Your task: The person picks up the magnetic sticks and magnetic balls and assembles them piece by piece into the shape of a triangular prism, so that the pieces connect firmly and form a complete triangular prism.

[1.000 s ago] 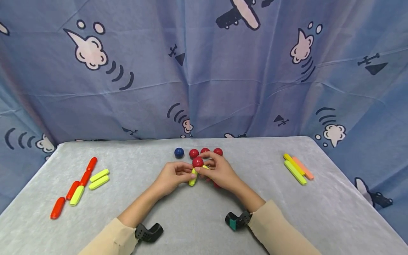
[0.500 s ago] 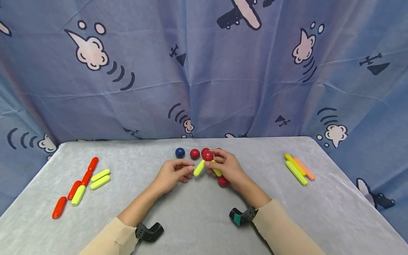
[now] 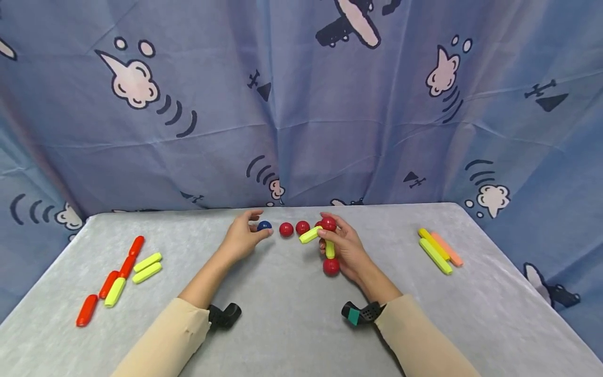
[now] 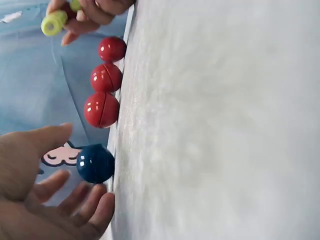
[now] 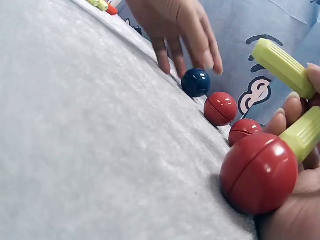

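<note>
Looks like a curtained-off tabletop recording corner; home or lab, cannot tell.
Shows a pale grey cloth-covered table (image 3: 282,324) before a blue fabric curtain (image 3: 311,110) printed with cartoon planes (image 3: 359,23), and black wrist-worn cameras (image 3: 226,315).

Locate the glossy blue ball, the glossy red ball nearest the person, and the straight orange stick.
Blue ball (image 4: 95,164): left wrist view, visible middle.
Red ball (image 3: 331,267): head view, visible middle.
Orange stick (image 3: 448,250): head view, middle of its length.
</note>
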Demonstrator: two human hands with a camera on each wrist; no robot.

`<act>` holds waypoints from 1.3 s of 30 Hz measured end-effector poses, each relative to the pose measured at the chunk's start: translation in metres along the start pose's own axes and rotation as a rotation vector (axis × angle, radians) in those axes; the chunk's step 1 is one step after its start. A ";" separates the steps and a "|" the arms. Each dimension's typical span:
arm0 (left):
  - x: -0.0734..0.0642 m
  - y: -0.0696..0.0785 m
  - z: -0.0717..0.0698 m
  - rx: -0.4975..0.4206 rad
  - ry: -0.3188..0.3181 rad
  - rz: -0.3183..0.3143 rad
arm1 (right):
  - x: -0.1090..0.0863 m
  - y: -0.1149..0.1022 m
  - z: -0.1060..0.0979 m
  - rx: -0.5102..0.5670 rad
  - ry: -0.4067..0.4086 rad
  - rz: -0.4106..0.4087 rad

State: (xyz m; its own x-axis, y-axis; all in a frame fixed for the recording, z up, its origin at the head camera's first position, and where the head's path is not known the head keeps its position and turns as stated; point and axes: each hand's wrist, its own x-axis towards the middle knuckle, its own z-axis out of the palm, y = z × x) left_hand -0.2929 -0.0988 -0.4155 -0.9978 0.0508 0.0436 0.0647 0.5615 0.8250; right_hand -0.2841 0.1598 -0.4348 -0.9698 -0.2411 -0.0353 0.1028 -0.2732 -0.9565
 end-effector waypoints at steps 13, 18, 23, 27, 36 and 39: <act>-0.005 -0.029 0.009 -0.171 -0.027 0.156 | -0.001 0.004 0.001 0.044 0.029 0.014; -0.007 -0.020 0.012 -0.221 -0.089 0.170 | 0.001 0.001 0.000 0.041 0.025 0.005; -0.010 -0.009 0.012 -0.222 -0.155 0.176 | 0.001 0.002 0.000 0.034 0.045 0.011; -0.012 0.002 0.014 -0.232 -0.197 0.190 | 0.001 0.003 0.000 0.035 0.063 0.001; -0.014 0.014 0.018 -0.226 -0.186 0.197 | 0.000 0.004 0.000 0.027 0.030 -0.039; -0.014 0.015 0.019 -0.226 -0.188 0.199 | -0.002 0.004 -0.001 -0.005 0.018 -0.046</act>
State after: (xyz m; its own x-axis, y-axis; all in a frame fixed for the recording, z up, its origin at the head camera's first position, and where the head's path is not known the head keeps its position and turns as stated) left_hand -0.2780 -0.0753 -0.4139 -0.9440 0.3038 0.1290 0.2310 0.3291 0.9156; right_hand -0.2824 0.1598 -0.4388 -0.9774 -0.2112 0.0035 0.0569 -0.2792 -0.9585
